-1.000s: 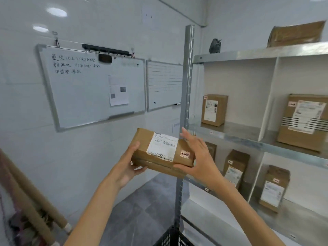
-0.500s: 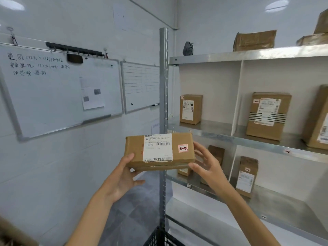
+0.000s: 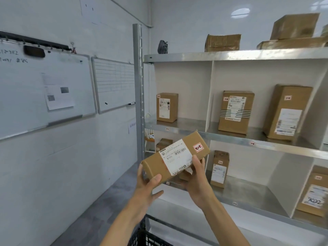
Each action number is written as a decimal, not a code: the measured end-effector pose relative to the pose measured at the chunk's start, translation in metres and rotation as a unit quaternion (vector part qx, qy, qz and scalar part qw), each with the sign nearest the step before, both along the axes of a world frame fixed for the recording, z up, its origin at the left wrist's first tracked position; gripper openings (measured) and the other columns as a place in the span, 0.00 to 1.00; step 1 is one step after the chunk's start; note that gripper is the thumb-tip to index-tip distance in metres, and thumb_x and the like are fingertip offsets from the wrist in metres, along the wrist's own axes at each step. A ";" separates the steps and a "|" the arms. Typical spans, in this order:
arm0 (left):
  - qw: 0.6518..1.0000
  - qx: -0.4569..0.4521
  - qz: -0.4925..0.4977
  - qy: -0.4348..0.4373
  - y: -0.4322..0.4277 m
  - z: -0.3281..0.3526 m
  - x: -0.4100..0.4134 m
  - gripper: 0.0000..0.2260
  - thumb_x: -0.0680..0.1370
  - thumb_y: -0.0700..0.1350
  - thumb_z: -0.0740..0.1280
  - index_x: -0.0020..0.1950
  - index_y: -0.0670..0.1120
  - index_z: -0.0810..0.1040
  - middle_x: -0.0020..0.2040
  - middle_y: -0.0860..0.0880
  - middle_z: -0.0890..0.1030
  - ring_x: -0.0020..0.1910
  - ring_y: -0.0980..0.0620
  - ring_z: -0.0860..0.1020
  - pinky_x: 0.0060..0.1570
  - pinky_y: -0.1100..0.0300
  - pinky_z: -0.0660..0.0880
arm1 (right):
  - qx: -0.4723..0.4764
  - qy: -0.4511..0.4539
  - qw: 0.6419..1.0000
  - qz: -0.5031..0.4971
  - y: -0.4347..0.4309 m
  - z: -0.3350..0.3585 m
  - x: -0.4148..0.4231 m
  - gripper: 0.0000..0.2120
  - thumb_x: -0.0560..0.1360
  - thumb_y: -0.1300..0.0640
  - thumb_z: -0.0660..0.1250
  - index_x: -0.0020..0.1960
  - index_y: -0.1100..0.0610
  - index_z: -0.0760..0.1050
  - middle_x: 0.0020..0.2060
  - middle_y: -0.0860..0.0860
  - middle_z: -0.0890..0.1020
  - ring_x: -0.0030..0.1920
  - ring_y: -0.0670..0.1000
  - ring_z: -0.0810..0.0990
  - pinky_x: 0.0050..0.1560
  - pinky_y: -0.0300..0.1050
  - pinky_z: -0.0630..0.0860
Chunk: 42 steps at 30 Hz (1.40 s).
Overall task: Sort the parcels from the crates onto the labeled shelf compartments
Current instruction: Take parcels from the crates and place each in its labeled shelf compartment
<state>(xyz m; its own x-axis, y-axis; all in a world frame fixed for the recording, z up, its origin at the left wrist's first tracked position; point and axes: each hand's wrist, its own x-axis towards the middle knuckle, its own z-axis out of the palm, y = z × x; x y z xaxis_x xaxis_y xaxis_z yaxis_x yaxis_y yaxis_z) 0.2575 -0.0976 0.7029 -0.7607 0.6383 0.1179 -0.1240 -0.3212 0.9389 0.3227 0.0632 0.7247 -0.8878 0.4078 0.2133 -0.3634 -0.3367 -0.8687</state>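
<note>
I hold a long brown parcel (image 3: 184,151) with a white shipping label and a small red-edged tag, tilted with its right end higher. My left hand (image 3: 147,189) grips its lower left end from below. My right hand (image 3: 197,176) holds its lower right edge. The parcel hangs in front of the metal shelf (image 3: 230,137), level with the lower row's left compartment. Small tags mark the shelf edges. Part of a black crate (image 3: 147,238) shows at the bottom edge.
Brown boxes stand in the compartments: one at upper left (image 3: 166,107), one at upper middle (image 3: 236,111), one at upper right (image 3: 287,112), others below (image 3: 219,169). More boxes (image 3: 222,42) lie on top. Whiteboards (image 3: 44,89) hang on the left wall.
The view has turned right toward the shelf. The parcel went from level to tilted, right end up, and moved closer to the lower left compartment. Both hands kept their hold.
</note>
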 end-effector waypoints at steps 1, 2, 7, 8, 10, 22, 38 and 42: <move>1.000 -0.005 0.008 0.003 0.003 0.001 0.001 0.55 0.54 0.60 0.80 0.73 0.64 0.52 0.69 0.50 0.70 0.65 0.48 0.73 0.66 0.39 0.67 | 0.008 -0.006 1.000 -0.007 0.004 0.001 0.003 0.29 0.73 0.41 0.66 0.70 0.41 0.58 0.60 0.52 0.80 0.60 0.59 0.79 0.59 0.71 0.72; 1.000 -0.009 0.013 0.002 0.005 0.003 0.000 0.55 0.54 0.59 0.80 0.73 0.64 0.52 0.68 0.50 0.70 0.64 0.48 0.73 0.67 0.40 0.66 | 0.017 -0.013 1.000 -0.013 0.009 0.002 0.005 0.30 0.71 0.41 0.66 0.70 0.41 0.59 0.60 0.52 0.80 0.60 0.59 0.79 0.59 0.69 0.73; 0.988 -0.113 0.009 0.108 -0.001 0.012 -0.017 0.45 0.56 0.66 0.76 0.70 0.66 0.60 0.64 0.59 0.68 0.67 0.54 0.67 0.65 0.53 0.68 | 0.134 -0.078 0.988 -0.016 0.033 0.005 0.016 0.45 0.61 0.35 0.71 0.73 0.39 0.54 0.63 0.54 0.76 0.61 0.58 0.78 0.62 0.63 0.73; 0.984 -0.129 -0.011 0.122 -0.001 0.010 -0.018 0.43 0.57 0.66 0.76 0.68 0.67 0.62 0.65 0.60 0.69 0.66 0.57 0.68 0.64 0.54 0.68 | 0.154 -0.088 0.984 -0.009 0.034 0.006 0.017 0.46 0.60 0.35 0.71 0.73 0.40 0.54 0.63 0.54 0.76 0.62 0.57 0.77 0.62 0.61 0.74; 0.980 -0.146 -0.061 0.117 0.002 0.004 -0.017 0.44 0.57 0.67 0.76 0.69 0.67 0.60 0.66 0.57 0.71 0.66 0.56 0.70 0.66 0.52 0.69 | 0.165 -0.094 0.982 0.004 0.036 0.008 0.016 0.44 0.62 0.35 0.70 0.73 0.40 0.56 0.62 0.54 0.78 0.61 0.57 0.78 0.62 0.61 0.74; 0.988 -0.095 -0.107 0.060 0.016 -0.004 -0.009 0.46 0.57 0.63 0.79 0.70 0.63 0.60 0.60 0.50 0.79 0.61 0.48 0.78 0.61 0.43 0.74 | 0.186 -0.118 0.975 -0.021 0.022 0.013 0.007 0.36 0.68 0.37 0.65 0.72 0.44 0.60 0.59 0.54 0.79 0.58 0.56 0.81 0.61 0.60 0.75; 0.997 0.056 0.006 -0.051 0.033 -0.018 0.011 0.47 0.53 0.57 0.82 0.67 0.64 0.63 0.62 0.48 0.77 0.63 0.46 0.75 0.58 0.42 0.75 | 0.032 -0.131 0.990 0.048 0.005 -0.046 0.038 0.37 0.69 0.40 0.68 0.74 0.44 0.57 0.66 0.52 0.71 0.65 0.53 0.72 0.60 0.53 0.77; 0.998 0.033 0.050 0.000 0.030 -0.020 0.006 0.41 0.66 0.43 0.74 0.72 0.63 0.58 0.62 0.49 0.77 0.66 0.46 0.72 0.61 0.51 0.73 | 0.062 -0.139 0.988 0.005 0.025 -0.050 0.051 0.35 0.68 0.42 0.70 0.71 0.43 0.60 0.66 0.51 0.71 0.63 0.51 0.75 0.53 0.46 0.78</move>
<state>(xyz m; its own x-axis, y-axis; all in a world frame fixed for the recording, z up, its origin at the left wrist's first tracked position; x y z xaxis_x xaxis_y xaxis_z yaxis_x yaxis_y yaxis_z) 0.2637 -0.0680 0.6829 -0.8205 0.5496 0.1573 -0.0882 -0.3934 0.9151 0.3733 0.0883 0.6748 -0.9234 0.3838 0.0091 -0.1024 -0.2235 -0.9693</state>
